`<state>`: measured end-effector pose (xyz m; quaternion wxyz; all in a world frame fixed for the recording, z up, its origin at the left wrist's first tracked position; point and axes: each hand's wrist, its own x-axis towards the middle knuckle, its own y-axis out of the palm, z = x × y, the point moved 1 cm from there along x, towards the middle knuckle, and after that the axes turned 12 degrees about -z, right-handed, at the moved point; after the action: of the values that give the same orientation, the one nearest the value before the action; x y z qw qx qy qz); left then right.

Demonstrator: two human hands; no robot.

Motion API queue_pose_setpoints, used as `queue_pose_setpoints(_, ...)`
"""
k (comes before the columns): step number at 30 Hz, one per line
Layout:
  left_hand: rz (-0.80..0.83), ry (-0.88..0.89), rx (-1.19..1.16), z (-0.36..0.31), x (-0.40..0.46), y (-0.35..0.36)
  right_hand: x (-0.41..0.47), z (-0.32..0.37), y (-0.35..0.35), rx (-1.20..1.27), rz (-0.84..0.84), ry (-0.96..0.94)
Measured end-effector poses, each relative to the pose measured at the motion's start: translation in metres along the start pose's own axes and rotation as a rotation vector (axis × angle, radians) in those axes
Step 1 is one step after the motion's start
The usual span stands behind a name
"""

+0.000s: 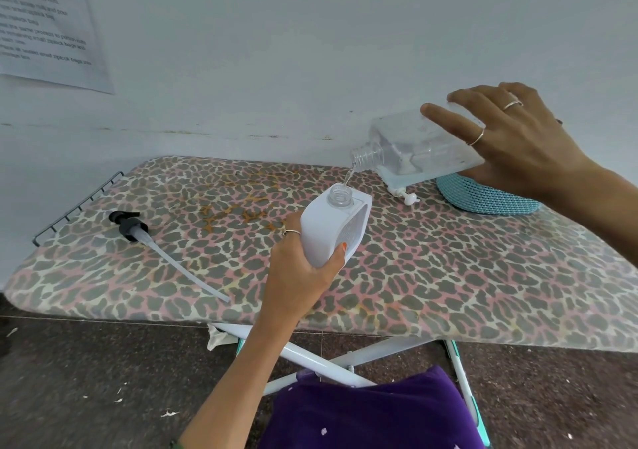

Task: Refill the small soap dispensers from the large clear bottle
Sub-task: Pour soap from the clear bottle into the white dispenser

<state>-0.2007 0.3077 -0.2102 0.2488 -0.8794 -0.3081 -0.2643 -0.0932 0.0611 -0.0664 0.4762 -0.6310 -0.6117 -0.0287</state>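
Bottle tilted, neck down-left over upright dispenser mouth

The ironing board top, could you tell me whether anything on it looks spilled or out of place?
Orange-brown stains mark the cover behind the white dispenser. No spill shows; a black pump lies loose.

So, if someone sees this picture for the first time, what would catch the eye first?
Probably the pouring at centre right: the right hand tips a large clear bottle, and a thin stream runs into the open neck of a white dispenser held by the left hand. Next comes the leopard-print ironing board beneath, with a black pump lying at its left end.
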Motion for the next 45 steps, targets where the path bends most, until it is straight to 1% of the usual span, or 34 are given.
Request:
queue_pose_setpoints(20, -0.002, 0.019, 0.011, 0.0019, -0.0003, -0.0001, 0.0011, -0.0013, -0.0025, -0.002, 0.012, -0.001)
queue_pose_setpoints(29, 0.000, 0.011, 0.002, 0.0008, -0.0002, -0.0003, 0.0012, -0.0002, -0.0020, -0.013, -0.018, -0.025)
queue_pose_setpoints(45, 0.001, 0.006, -0.014, 0.0006, -0.0005, -0.0001, 0.0025, 0.0022, -0.0025, -0.024, 0.010, -0.038)
